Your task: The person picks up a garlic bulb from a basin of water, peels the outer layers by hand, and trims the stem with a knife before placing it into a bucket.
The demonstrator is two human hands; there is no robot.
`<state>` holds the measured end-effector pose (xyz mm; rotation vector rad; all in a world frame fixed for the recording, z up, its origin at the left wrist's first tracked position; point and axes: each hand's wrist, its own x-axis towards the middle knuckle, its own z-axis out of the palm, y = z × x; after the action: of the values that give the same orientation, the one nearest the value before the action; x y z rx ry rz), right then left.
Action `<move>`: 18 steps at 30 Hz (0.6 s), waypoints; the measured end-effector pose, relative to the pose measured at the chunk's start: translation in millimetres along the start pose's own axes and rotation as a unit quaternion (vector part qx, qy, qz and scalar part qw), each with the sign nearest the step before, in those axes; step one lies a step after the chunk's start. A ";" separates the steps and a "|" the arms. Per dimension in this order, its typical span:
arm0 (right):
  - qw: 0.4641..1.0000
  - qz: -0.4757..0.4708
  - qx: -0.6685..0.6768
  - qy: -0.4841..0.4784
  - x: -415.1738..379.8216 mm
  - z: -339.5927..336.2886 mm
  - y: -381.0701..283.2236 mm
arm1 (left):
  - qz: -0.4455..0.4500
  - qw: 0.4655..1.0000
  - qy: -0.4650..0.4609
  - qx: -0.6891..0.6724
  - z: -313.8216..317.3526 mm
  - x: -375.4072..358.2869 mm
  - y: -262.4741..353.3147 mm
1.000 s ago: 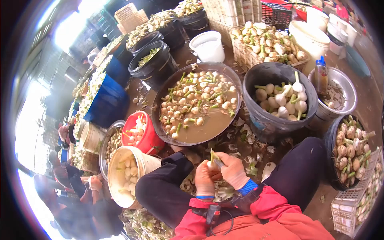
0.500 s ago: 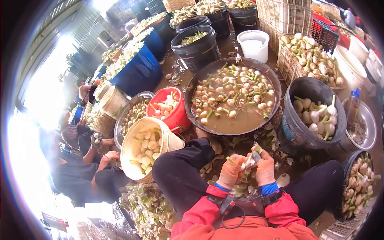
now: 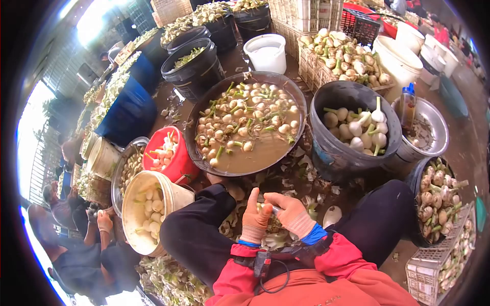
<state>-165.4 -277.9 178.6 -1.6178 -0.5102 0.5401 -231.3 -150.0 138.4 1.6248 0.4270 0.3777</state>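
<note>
My left hand (image 3: 255, 219) is closed around a garlic bulb (image 3: 261, 207), mostly covered by the fingers, with the index finger pointing up. Against it sits my right hand (image 3: 292, 213), closed on a small knife (image 3: 276, 209) of which only a bit of grey metal shows. Both hands wear pale, dusty gloves and are between my knees, above garlic peelings (image 3: 275, 237) on the ground. Just beyond is a wide dark basin (image 3: 301, 133) of brown water with floating garlic bulbs. A black bucket (image 3: 326, 153) of cleaned garlic stands to the right.
A cream bucket (image 3: 176, 196) and a red bucket (image 3: 179, 162) with garlic stand left. On the right are a metal bowl (image 3: 441, 135) with a blue-capped bottle (image 3: 408, 107), a garlic-filled crate (image 3: 311, 69) and a plastic basket (image 3: 423, 270). Co-workers (image 3: 87, 255) sit at left.
The view has swung right, so the containers appear further left. My hands have turned; the left index finger now points up and the right hand lies across, covering more of the garlic.
</note>
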 end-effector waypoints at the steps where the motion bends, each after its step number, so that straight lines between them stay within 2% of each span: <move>1: 0.998 -0.012 -0.069 -0.002 -0.7 1.9 2.0 | -0.001 1.000 -0.002 0.001 -0.2 -1.4 1.6; 3: 0.996 -0.040 -0.078 0.021 -0.9 8.3 7.4 | -0.020 0.995 -0.047 0.088 -2.8 -3.8 10.5; 5: 0.988 -0.031 -0.146 0.031 1.3 11.2 12.1 | -0.016 0.993 -0.058 0.099 -3.7 -2.6 13.7; 7: 0.983 -0.062 -0.164 0.057 1.2 11.9 9.3 | -0.012 0.991 -0.067 0.111 -1.8 -3.0 17.4; 9: 0.995 0.039 0.079 0.045 0.9 8.2 2.3 | -0.037 0.991 -0.018 -0.130 2.4 -3.9 21.5; 10: 0.989 0.030 0.132 0.052 3.0 8.0 5.4 | -0.005 0.991 0.039 -0.125 4.9 -1.9 19.4; 11: 0.989 0.029 0.132 0.052 1.9 5.1 3.3 | -0.004 0.991 0.039 -0.125 3.3 -1.3 19.4; 13: 0.962 0.096 0.256 0.027 0.7 -5.0 -16.8 | -0.047 0.985 0.101 -0.131 -1.8 1.9 19.8; 14: 0.945 0.071 0.315 0.044 2.4 -4.4 -8.6 | -0.048 0.985 0.101 -0.131 -4.7 3.3 19.0; 15: 0.945 0.071 0.316 0.044 2.7 -6.7 -9.3 | -0.095 0.970 0.110 -0.195 -8.6 4.7 17.9; 17: 0.844 0.044 0.531 0.065 7.1 -13.4 -11.4 | -0.185 0.921 0.128 -0.318 -15.6 7.6 15.3; 18: 0.827 0.017 0.558 0.056 9.3 -19.6 -8.6 | -0.195 0.912 0.119 -0.340 -13.4 8.2 20.6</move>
<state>-146.2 -286.6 188.6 -0.5127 -0.0117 0.5962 -229.5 -135.9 160.1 0.7913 0.7004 0.3673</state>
